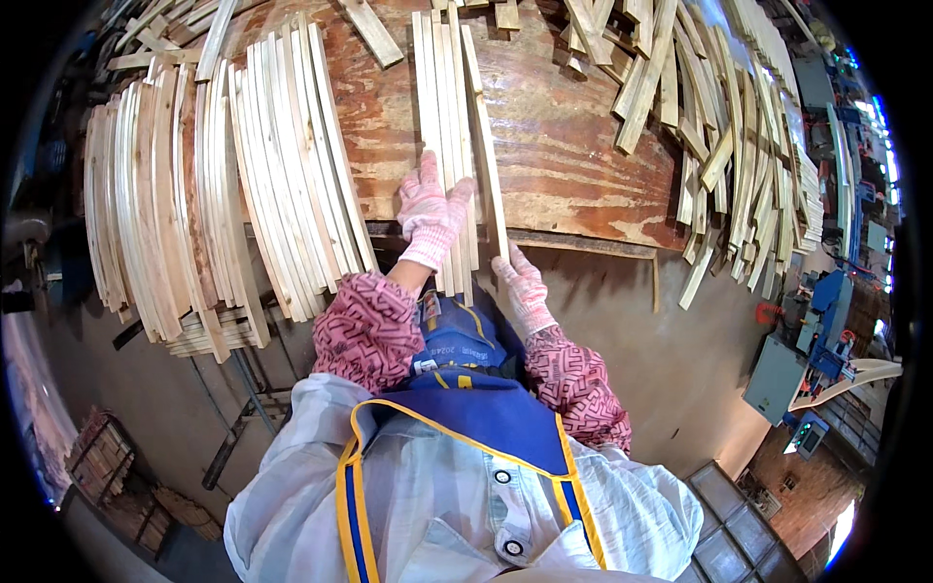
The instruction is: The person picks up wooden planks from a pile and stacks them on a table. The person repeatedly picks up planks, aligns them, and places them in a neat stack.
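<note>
Several long, pale wooden strips (439, 102) lie side by side in a narrow row, their near ends jutting past the table edge toward me. My left hand (431, 209), in a pink and white knit glove, rests on top of this row with its fingers and thumb spread. Just right of the row, a single wooden strip (484, 141) slants slightly away from it, a thin gap showing between. My right hand (523, 285), gloved alike, grips that strip by its near end, beyond the table edge.
A reddish-brown plywood table (573, 185) carries the wood. At left stand broad rows of aligned strips (292, 165), overhanging the near edge. Loose strips (646, 83) lie in a jumbled pile at right. Green-grey machine boxes (776, 379) stand farther right, and a metal frame (248, 408) is below left.
</note>
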A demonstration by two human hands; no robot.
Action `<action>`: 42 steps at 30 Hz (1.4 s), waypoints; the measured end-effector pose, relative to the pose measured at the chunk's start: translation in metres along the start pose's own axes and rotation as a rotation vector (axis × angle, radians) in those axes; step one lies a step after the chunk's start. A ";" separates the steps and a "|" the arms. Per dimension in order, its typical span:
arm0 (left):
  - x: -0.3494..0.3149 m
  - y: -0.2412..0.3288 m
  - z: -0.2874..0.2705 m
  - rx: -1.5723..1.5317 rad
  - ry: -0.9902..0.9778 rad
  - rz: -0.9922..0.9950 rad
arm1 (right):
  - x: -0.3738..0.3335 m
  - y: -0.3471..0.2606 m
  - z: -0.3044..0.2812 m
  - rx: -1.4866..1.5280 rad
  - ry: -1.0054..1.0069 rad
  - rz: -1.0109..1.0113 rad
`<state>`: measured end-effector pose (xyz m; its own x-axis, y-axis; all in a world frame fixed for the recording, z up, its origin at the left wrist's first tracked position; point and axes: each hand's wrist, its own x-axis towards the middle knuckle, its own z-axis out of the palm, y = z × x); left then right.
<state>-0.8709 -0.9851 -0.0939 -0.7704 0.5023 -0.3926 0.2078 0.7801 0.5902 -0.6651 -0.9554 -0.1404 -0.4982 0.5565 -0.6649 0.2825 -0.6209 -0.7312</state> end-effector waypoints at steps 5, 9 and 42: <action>0.003 0.005 0.012 0.019 -0.037 0.030 | 0.022 -0.009 0.024 -0.511 0.066 -0.086; 0.003 -0.012 0.030 0.245 0.035 0.068 | -0.011 -0.047 0.001 -0.196 -0.029 -0.042; -0.051 -0.085 0.014 -0.523 -0.410 -0.038 | -0.022 -0.077 0.011 -0.267 -0.060 0.092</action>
<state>-0.8407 -1.0720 -0.1343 -0.4581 0.6598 -0.5956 -0.2143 0.5683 0.7944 -0.6846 -0.9257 -0.0673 -0.5054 0.4661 -0.7261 0.5311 -0.4952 -0.6875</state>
